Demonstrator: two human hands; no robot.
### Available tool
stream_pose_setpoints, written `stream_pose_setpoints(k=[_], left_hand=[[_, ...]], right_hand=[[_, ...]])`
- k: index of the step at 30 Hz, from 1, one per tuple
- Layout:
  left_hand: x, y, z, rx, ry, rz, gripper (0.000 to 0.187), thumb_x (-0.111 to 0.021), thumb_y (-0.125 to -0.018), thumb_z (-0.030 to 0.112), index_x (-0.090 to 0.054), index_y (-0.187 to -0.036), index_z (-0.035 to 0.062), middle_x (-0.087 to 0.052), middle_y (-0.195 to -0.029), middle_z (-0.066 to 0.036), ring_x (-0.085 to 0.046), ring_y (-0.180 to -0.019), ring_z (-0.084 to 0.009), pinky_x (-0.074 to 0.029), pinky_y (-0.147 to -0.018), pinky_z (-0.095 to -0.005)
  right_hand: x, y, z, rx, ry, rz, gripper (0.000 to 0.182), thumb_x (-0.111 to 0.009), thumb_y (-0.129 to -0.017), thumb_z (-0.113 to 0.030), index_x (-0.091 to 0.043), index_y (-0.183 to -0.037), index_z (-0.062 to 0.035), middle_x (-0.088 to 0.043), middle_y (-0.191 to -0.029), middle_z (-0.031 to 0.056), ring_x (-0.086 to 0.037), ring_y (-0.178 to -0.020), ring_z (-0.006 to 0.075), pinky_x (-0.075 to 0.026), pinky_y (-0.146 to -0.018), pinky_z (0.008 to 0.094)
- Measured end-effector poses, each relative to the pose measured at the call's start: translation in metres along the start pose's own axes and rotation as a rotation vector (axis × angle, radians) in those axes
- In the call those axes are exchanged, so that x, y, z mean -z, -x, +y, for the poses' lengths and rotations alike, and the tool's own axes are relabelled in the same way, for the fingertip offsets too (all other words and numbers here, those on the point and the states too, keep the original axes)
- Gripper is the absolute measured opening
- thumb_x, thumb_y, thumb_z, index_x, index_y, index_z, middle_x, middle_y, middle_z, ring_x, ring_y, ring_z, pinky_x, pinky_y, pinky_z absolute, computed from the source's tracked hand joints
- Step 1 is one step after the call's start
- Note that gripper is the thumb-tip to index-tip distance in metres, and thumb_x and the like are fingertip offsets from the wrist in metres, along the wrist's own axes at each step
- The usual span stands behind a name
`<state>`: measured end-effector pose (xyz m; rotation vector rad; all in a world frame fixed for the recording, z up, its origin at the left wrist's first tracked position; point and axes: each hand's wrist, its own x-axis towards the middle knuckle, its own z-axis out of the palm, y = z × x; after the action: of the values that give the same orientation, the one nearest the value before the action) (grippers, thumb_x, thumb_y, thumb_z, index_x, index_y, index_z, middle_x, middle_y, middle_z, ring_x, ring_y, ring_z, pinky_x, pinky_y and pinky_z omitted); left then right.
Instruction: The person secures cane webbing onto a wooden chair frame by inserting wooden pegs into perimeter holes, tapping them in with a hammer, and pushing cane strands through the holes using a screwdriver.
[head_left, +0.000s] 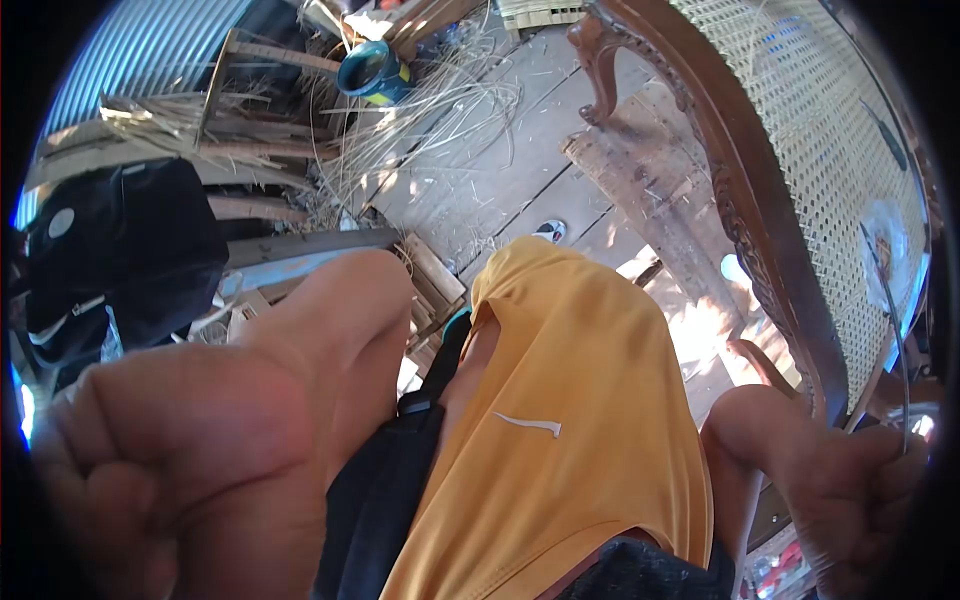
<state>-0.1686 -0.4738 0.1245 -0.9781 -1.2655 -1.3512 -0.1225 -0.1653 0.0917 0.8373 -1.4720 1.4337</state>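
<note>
My left hand (190,450) is close to the camera at the lower left, fingers curled in against the palm. Whatever they may hold is hidden. At the lower right my right hand (845,490) is closed round a thin, pointed metal rod (893,325), which sticks up past the fingers. The rod passes in front of a carved wooden furniture frame (745,170) with a woven cane panel (810,150). On that panel lie a small clear plastic bag (884,255) and a dark slim tool (885,135). A yellow cloth (590,370) drapes over my lap and knee.
A black bag (125,255) stands at the left beside stacked wood pieces (265,150). Loose cane strips (440,125) lie on the plank floor (540,140) near a blue-green bucket (375,75). A wooden board (650,160) lies beside the carved frame.
</note>
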Motion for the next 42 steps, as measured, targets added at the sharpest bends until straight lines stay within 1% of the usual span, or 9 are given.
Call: stream_pose_setpoints(k=[10,12,15,17,23,27,32,38,42], left_hand=[[-0.077,0.034,-0.056,0.575,0.23,-0.008,0.03,-0.053,-0.098,0.018,-0.057,-0.119,-0.0024,-0.061,-0.08,-0.004,-0.033,-0.061,-0.0073,-0.028,-0.058,-0.0203],[-0.09,0.056,-0.069,0.809,0.283,-0.083,0.031,-0.052,-0.098,0.016,-0.057,-0.121,-0.0038,-0.061,-0.08,-0.005,-0.032,-0.06,-0.0072,-0.028,-0.058,-0.0201],[-0.107,0.096,-0.107,1.082,0.399,-0.326,0.027,-0.042,-0.104,0.008,-0.055,-0.127,-0.0015,-0.071,-0.094,-0.01,-0.039,-0.062,-0.0031,-0.037,-0.059,-0.0175],[-0.125,0.112,-0.111,1.122,0.432,-0.374,0.026,-0.042,-0.105,0.006,-0.056,-0.126,-0.0011,-0.072,-0.097,-0.01,-0.039,-0.061,-0.0025,-0.037,-0.058,-0.0173],[-0.164,0.123,-0.114,1.142,0.486,-0.588,0.024,-0.048,-0.105,0.007,-0.063,-0.123,0.0008,-0.074,-0.108,-0.011,-0.036,-0.058,-0.0014,-0.033,-0.053,-0.0169],[-0.193,0.12,-0.108,1.187,0.404,-0.682,0.027,-0.046,-0.106,0.011,-0.063,-0.125,0.0014,-0.074,-0.104,-0.009,-0.034,-0.06,-0.0011,-0.031,-0.053,-0.0165],[-0.225,0.113,-0.116,1.176,0.483,-0.708,0.031,-0.042,-0.105,0.009,-0.062,-0.127,0.0016,-0.073,-0.103,-0.008,-0.032,-0.06,-0.0016,-0.029,-0.053,-0.0169],[-0.24,0.104,-0.082,1.113,0.454,-0.782,0.031,-0.044,-0.103,0.007,-0.061,-0.128,0.0024,-0.073,-0.102,-0.008,-0.028,-0.06,-0.0008,-0.026,-0.053,-0.0179],[-0.23,0.108,-0.045,1.081,0.372,-0.978,0.021,-0.052,-0.101,0.007,-0.067,-0.115,0.0015,-0.072,-0.1,-0.008,-0.044,-0.067,-0.0041,-0.037,-0.061,-0.0211]], right_hand=[[0.086,0.022,-0.061,-0.138,0.222,0.573,0.059,-0.06,-0.089,-0.04,-0.048,-0.107,0.0152,-0.037,-0.086,0.0176,-0.04,-0.08,0.025,-0.033,-0.06,0.0355],[0.116,0.034,-0.084,-0.244,-0.027,0.477,0.055,-0.055,-0.093,-0.039,-0.049,-0.107,0.0144,-0.039,-0.085,0.0154,-0.042,-0.076,0.0232,-0.035,-0.06,0.035],[0.12,0.05,-0.087,-0.215,0.398,0.739,0.051,-0.052,-0.098,-0.04,-0.053,-0.106,0.0101,-0.047,-0.079,0.0129,-0.044,-0.067,0.0175,-0.034,-0.052,0.0276],[0.113,0.052,-0.075,-0.102,0.862,1.037,0.053,-0.053,-0.1,-0.046,-0.056,-0.105,0.0065,-0.052,-0.076,0.0108,-0.045,-0.062,0.0125,-0.03,-0.044,0.0209],[0.14,0.11,-0.128,-0.375,1.04,1.238,0.062,-0.053,-0.098,-0.061,-0.059,-0.109,-0.0009,-0.054,-0.078,0.0039,-0.042,-0.052,0.0056,-0.021,-0.04,0.0192],[0.163,0.145,-0.158,-0.343,0.873,1.193,0.051,-0.047,-0.105,-0.05,-0.058,-0.117,-0.0014,-0.06,-0.089,0.0078,-0.052,-0.067,0.0085,-0.037,-0.055,0.0202],[0.173,0.165,-0.169,-0.396,0.868,0.982,0.043,-0.05,-0.106,-0.036,-0.052,-0.128,0.0013,-0.062,-0.122,0.0175,-0.067,-0.096,0.0167,-0.054,-0.075,0.0265],[0.186,0.172,-0.177,-0.283,0.722,0.935,0.055,-0.052,-0.103,-0.047,-0.056,-0.124,0.0033,-0.062,-0.117,0.0173,-0.068,-0.092,0.0191,-0.056,-0.078,0.0298],[0.201,0.182,-0.19,-0.219,0.719,1.045,0.06,-0.055,-0.1,-0.052,-0.057,-0.122,0.0045,-0.063,-0.111,0.0165,-0.07,-0.084,0.0233,-0.056,-0.077,0.0323]])
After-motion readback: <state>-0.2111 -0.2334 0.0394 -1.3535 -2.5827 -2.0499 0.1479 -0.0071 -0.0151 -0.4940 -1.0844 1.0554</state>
